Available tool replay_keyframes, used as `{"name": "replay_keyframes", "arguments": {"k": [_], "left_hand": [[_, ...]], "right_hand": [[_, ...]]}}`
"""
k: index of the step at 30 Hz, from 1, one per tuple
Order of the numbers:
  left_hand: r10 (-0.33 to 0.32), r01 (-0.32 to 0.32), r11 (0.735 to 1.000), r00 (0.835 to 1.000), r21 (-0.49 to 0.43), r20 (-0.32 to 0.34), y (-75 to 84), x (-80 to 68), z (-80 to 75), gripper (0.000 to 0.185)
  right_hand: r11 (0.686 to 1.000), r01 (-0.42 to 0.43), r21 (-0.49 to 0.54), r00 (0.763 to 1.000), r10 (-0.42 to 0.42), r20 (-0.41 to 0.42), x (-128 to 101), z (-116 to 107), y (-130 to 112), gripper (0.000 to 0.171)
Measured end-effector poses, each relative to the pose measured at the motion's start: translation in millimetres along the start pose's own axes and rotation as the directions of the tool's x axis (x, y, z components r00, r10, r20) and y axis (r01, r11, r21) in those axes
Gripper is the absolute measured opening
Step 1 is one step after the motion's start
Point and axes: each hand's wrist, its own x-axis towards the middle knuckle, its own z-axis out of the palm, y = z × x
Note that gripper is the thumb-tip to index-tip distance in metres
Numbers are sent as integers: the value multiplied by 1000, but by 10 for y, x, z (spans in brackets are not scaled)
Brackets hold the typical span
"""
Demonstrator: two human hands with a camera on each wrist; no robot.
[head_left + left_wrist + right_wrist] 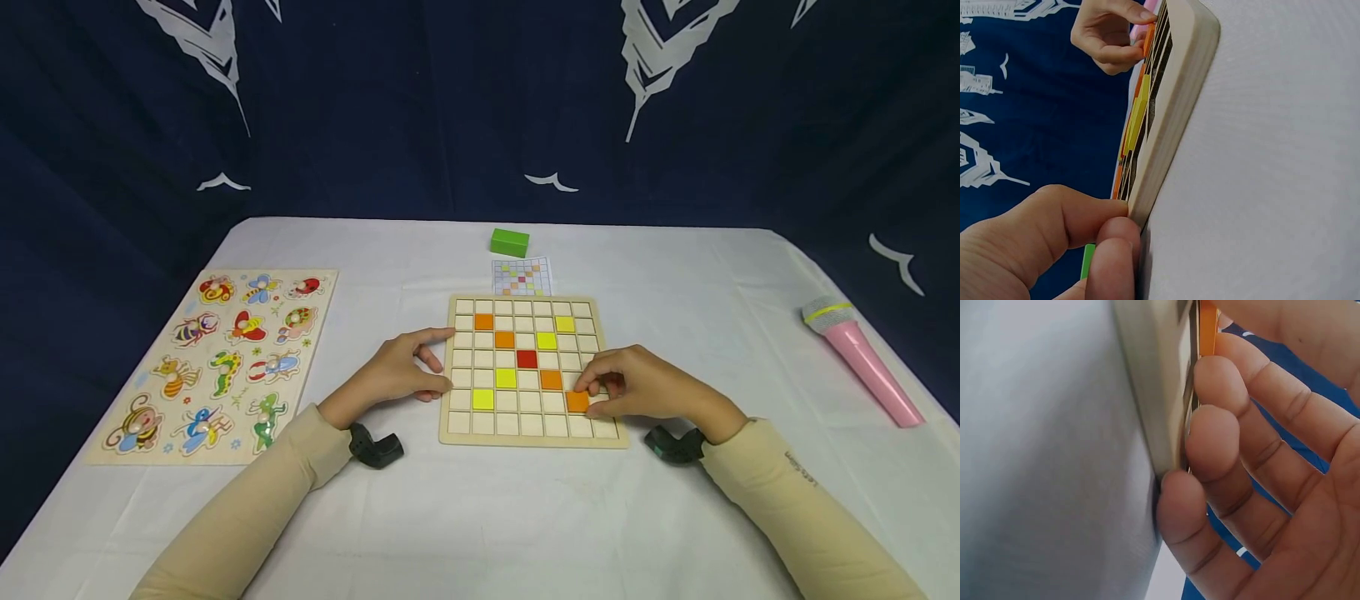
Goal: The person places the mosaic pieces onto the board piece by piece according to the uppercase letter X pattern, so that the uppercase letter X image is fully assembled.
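Head view: a person in cream sleeves works at a wooden grid board (pixel 459 433) lying flat on a white-covered table (pixel 480 517). The right hand (pixel 645 385) pinches an orange tile (pixel 577 401) with curled fingertips, the tile sitting in the board's second row from the near edge, toward the right side. The left hand (pixel 397 372) rests against the board's left edge, fingers loosely bent, thumb and fingertips touching the rim; it holds nothing else.

On the board, orange, yellow and one red tile (pixel 527 359) form two crossing diagonals, the red one at the centre. Beyond the board's far edge lies a small pattern card (pixel 522 276), and just behind the card a green block (pixel 509 242). An insect puzzle (pixel 217 358) lies well to the left, a pink microphone (pixel 862 360) well to the right.

Left wrist view shows the left hand's thumb and finger (pixel 1116 262) pressed to the board's rim (pixel 1179 112), with coloured tiles standing slightly proud of the grid and the right hand (pixel 1110 37) at the far end. Right wrist view shows the right hand's fingers (pixel 1213 437) lying against the board's edge (pixel 1154 394), the orange tile (pixel 1207 325) just above them.
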Motion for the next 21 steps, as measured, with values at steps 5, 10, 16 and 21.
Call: {"name": "replay_keyframes", "arguments": {"k": [5, 10, 16, 21], "left_hand": [[-9, 9, 1000, 1000, 2, -8, -16, 2, -3, 83], [-16, 16, 1000, 1000, 0, -8, -24, 5, -4, 84], [-24, 24, 1000, 1000, -13, -1, -41, -11, 21, 83], [-41, 41, 999, 999, 30, 10, -43, -46, 29, 83]], "right_hand": [[1000, -22, 3, 1000, 22, 12, 18, 8, 4, 21], [1000, -26, 8, 1000, 26, 10, 24, -6, 17, 21], [1000, -15, -2, 997, 15, -69, -29, -53, 24, 14], [995, -60, -80, 980, 43, -195, -136, -98, 72, 11]]}}
